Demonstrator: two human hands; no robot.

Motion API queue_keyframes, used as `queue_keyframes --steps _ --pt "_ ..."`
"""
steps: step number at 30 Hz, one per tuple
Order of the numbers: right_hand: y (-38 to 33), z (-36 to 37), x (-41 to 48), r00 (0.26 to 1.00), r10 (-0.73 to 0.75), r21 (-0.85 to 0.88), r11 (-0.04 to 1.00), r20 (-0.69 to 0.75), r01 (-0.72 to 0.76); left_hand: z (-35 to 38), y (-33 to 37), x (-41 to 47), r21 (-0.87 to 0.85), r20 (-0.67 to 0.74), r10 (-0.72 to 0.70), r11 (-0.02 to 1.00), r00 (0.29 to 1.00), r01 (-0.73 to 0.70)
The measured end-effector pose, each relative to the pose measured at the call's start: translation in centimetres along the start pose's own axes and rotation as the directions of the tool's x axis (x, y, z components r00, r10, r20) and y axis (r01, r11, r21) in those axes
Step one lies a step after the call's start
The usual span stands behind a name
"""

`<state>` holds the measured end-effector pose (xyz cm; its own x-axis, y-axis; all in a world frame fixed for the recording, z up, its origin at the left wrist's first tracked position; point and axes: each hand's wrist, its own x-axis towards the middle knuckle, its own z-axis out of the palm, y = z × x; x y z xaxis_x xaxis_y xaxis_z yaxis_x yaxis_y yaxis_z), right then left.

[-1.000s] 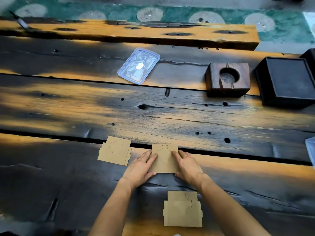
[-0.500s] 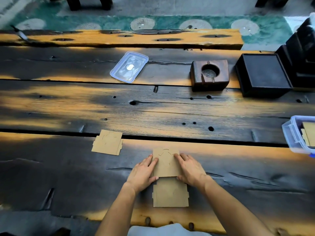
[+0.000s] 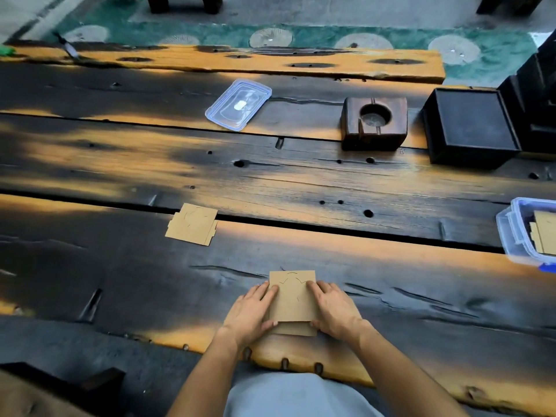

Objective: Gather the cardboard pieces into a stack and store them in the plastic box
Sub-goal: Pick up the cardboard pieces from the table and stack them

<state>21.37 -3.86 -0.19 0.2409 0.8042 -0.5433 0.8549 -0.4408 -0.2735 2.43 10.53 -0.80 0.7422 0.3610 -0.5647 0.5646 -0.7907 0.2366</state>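
A tan cardboard piece (image 3: 292,297) lies on top of another cardboard piece (image 3: 296,328) near the table's front edge, almost covering it. My left hand (image 3: 251,314) presses its left side and my right hand (image 3: 334,311) presses its right side, fingers flat on the top piece. A third cardboard piece (image 3: 192,224) lies alone to the far left. The clear plastic box (image 3: 511,233) with a blue rim stands at the right edge, with cardboard inside it. Its lid (image 3: 238,104) rests on the far plank.
A wooden block with a round hole (image 3: 374,123) and a black square box (image 3: 469,124) stand at the back right. The table is made of dark wooden planks (image 3: 270,182) with gaps between them.
Both hands have slid the top cardboard piece toward me, from beyond the near piece to on top of it. The view has shifted, bringing the plastic box into sight.
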Motion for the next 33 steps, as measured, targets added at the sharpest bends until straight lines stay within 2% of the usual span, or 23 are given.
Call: queue_keyframes --steps 19,27,33 --pt "-2.6 4.3 -1.3 0.994 0.104 0.078 0.991 0.023 -0.106 3.4 -0.7 -0.6 0.006 0.013 -0.018 1.0 1.0 0.018" --pt "-2.9 4.4 -1.6 0.994 0.106 0.078 0.992 -0.032 -0.103 3.8 -0.8 -0.4 0.027 -0.024 -0.019 0.999 1.0 0.019" --pt "-2.5 4.2 -1.4 0.996 0.085 0.067 0.994 -0.012 -0.084 4.1 -0.6 -0.1 0.038 -0.02 -0.022 0.999 1.0 0.023"
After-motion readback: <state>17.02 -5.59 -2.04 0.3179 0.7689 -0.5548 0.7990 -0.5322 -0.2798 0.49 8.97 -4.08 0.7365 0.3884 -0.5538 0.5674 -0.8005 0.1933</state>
